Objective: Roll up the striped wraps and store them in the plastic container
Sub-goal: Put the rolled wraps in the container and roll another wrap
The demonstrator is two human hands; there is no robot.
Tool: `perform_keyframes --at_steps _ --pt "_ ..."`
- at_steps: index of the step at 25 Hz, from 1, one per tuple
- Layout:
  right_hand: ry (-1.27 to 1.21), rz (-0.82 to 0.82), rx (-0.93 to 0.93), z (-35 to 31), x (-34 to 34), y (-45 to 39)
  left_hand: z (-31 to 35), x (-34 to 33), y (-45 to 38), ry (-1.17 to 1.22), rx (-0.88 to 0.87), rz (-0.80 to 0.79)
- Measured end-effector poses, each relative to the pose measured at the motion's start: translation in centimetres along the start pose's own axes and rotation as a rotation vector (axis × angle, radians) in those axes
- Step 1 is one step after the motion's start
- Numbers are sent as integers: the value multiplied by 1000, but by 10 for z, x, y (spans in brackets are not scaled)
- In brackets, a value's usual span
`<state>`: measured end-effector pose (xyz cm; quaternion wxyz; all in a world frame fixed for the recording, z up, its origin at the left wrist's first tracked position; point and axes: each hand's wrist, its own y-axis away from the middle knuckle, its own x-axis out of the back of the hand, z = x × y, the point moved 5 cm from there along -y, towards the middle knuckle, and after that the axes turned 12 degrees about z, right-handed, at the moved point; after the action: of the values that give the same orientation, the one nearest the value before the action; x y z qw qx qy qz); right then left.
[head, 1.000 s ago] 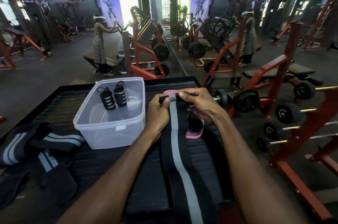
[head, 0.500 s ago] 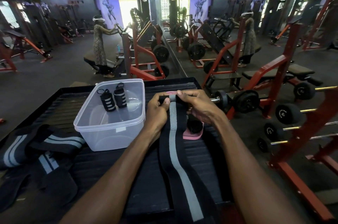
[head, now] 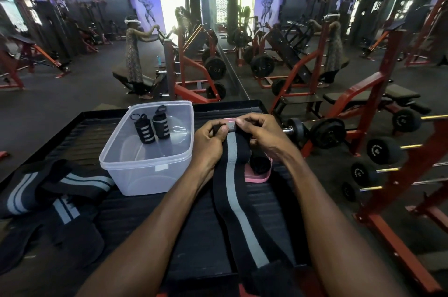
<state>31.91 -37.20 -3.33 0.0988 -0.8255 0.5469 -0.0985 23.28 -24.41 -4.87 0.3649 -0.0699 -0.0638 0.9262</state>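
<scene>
A long black wrap with a grey stripe [head: 232,190] runs from the table's near edge up to my hands. My left hand [head: 209,142] and my right hand [head: 260,133] pinch its far end, which is curled into a small roll [head: 230,127] between my thumbs and fingers. Left of my hands stands the clear plastic container [head: 145,170], with two rolled striped wraps [head: 151,125] upright inside it. Several unrolled striped wraps [head: 55,190] lie in a heap at the table's left.
A pink lid [head: 258,176] lies under the wrap beside my right wrist, a dark object on it. The black slatted table [head: 80,134] ends just past my hands. Dumbbell racks [head: 378,151] and red benches stand to the right; a person stands far off by a machine.
The wrap's far end has been turned over a little more between my fingers. Both hands stay in nearly the same place.
</scene>
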Motion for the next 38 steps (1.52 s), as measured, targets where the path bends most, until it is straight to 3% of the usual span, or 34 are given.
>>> perform_keyframes --at_steps 5,12,18,24,29,38 --pt "35 67 201 -9 5 -2 -4 -4 -1 -23 13 -36" --pt "-19 4 36 -4 0 0 1 1 0 -81 -29 4" --pt "0 44 185 -10 1 1 -8 -6 -3 -137 52 -46" --pt "-30 21 109 -5 -5 2 -2 0 -3 -112 6 26" --pt "-304 -2 -169 -2 -8 0 2 1 -4 -88 -14 82" --pt "-309 -19 -65 5 -11 -2 -6 0 -12 -70 72 -24"
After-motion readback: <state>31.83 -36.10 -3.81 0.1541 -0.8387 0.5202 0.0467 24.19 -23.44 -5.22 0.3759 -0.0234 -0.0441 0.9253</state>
